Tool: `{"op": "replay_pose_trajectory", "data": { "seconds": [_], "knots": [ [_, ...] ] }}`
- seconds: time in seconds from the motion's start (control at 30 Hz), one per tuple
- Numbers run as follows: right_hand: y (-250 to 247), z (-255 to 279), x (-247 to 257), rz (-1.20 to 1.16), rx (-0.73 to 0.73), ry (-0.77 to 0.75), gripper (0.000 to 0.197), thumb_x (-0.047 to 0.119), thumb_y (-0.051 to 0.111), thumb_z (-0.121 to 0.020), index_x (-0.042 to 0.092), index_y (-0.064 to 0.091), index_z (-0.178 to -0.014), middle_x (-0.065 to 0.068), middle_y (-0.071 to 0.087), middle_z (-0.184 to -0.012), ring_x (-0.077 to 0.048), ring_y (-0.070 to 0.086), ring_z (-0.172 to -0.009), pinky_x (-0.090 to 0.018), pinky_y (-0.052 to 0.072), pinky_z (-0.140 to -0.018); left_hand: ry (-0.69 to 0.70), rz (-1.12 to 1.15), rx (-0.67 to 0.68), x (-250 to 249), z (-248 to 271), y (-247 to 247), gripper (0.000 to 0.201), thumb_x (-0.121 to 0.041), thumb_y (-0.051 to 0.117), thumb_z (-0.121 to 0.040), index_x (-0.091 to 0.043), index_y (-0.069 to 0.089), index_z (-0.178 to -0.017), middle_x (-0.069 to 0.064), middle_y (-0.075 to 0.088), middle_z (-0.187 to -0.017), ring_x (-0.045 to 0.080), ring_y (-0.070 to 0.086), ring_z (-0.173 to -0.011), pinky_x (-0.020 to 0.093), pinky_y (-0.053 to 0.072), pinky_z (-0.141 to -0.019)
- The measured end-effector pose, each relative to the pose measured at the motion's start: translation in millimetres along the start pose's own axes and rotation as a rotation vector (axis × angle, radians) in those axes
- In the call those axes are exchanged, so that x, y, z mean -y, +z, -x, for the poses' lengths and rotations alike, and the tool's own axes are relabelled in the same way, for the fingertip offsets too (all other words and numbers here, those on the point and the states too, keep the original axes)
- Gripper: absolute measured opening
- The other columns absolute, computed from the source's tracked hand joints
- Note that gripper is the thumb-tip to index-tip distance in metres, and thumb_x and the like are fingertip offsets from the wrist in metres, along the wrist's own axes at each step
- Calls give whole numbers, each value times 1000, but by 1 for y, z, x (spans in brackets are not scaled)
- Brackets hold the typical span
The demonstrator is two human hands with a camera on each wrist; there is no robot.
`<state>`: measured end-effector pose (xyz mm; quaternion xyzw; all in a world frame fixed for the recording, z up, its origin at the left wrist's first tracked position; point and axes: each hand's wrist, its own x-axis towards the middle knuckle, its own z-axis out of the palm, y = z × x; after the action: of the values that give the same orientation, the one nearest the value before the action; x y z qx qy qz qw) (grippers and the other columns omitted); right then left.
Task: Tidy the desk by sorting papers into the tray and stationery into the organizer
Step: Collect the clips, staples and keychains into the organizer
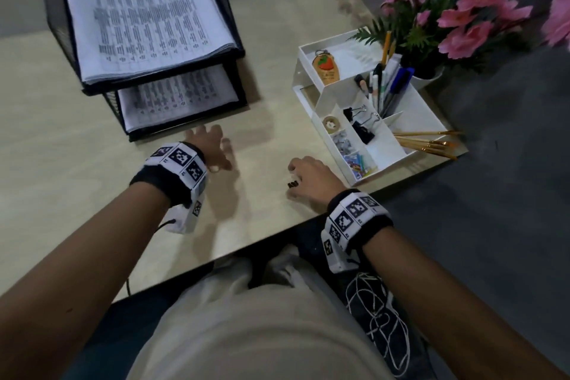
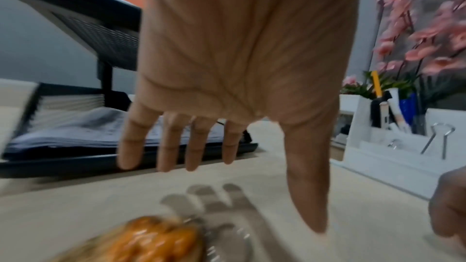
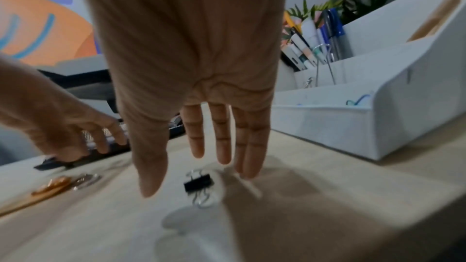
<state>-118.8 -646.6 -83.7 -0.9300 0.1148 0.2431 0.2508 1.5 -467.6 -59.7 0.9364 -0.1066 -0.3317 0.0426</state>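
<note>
My right hand (image 3: 191, 79) hangs with fingers straight, holding nothing, just above a small black binder clip (image 3: 197, 182) lying on the pale wooden desk (image 3: 327, 216); from my head view that clip (image 1: 292, 184) is mostly hidden by my knuckles. My left hand (image 2: 239, 67) is spread and empty above a blurred orange keychain (image 2: 156, 240), which the head view hides. The black mesh paper tray (image 1: 172, 129) holds printed sheets, their text too blurred to read. The white compartmented organizer (image 1: 382, 160) sits to my right.

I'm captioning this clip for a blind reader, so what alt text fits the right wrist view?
The open right hand hovers over a small black binder clip lying on the pale desk. The white organizer with pens stands to the right; the left hand reaches near an orange keychain.
</note>
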Motion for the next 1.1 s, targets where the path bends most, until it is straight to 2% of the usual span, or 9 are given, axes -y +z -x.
{"op": "replay_pose_trajectory", "data": {
  "seconds": [0.1, 0.17, 0.27, 0.4, 0.57, 0.73, 0.9, 0.97, 1.1],
  "knots": [
    [13, 0, -2, 50, -44, 13, 34, 9, 62, -79, 8, 54, -112, -16, 46, -117, -34, 49, -108, -36, 44, -88, -77, -98, 61, 28, 7, 12, 92, -33, 83, -63, -19, 29, -137, 16, 27, -138, 42, 35, -126, 49, 38, -99],
    [19, 2, 0, 37, -103, 15, 22, 0, 53, -81, 3, 58, -102, -18, 48, -112, -35, 51, -102, -34, 43, -84, -85, -115, 53, 36, 13, 24, 85, -28, 81, -66, -19, 31, -134, 16, 28, -134, 42, 39, -123, 48, 40, -100],
    [23, 5, 1, 3, -134, 32, 22, -5, 49, -79, 1, 61, -97, -19, 53, -108, -35, 53, -99, -34, 42, -81, -67, -141, -45, 35, 17, 35, 58, -21, 62, -86, -11, 32, -134, 16, 31, -136, 37, 34, -127, 41, 34, -105],
    [23, 6, -3, -56, -188, 68, 22, -6, 49, -77, 2, 63, -93, -20, 58, -104, -35, 55, -98, -34, 44, -79, -50, 17, -11, 32, 8, 38, 62, -22, 69, -80, -5, 35, -129, 21, 44, -130, 39, 48, -117, 41, 42, -97],
    [15, 5, -7, -56, -243, 92, 21, 1, 48, -82, 1, 69, -86, -23, 67, -96, -36, 61, -93, -37, 49, -78, 126, 157, -6, -3, 3, 35, 32, -15, 56, -88, -1, 48, -116, 22, 57, -119, 36, 54, -110, 37, 43, -88],
    [-42, 10, -27, -163, -675, 165, 20, 4, 50, -88, -4, 68, -84, -23, 68, -86, -32, 63, -83, -36, 49, -76, 326, 492, -56, -54, -4, 19, 32, -10, 57, -90, -4, 49, -120, 21, 59, -117, 34, 55, -109, 31, 41, -81],
    [-89, 13, -71, -164, -788, 288, 19, 2, 52, -87, -3, 69, -92, -23, 69, -97, -33, 64, -93, -34, 49, -81, 476, 775, -37, -109, -9, -1, 24, -5, 50, -92, -7, 51, -115, 25, 58, -120, 36, 57, -108, 48, 50, -93],
    [-97, 11, -76, -237, -800, 277, 18, 7, 56, -86, 1, 70, -96, -19, 70, -100, -30, 63, -94, -29, 47, -82, 502, 942, -2, -131, -9, -8, 27, -4, 49, -93, -5, 51, -121, 23, 58, -120, 38, 58, -110, 52, 53, -88],
    [-123, -1, -55, -739, -762, 97, 25, 17, 59, -88, 7, 65, -110, -7, 67, -96, -17, 60, -90, -36, 53, -85, 589, 1038, -5, -171, -8, -21, 19, -10, 50, -95, -5, 54, -112, 15, 58, -98, 23, 62, -75, 22, 57, -57]
  ]
}}
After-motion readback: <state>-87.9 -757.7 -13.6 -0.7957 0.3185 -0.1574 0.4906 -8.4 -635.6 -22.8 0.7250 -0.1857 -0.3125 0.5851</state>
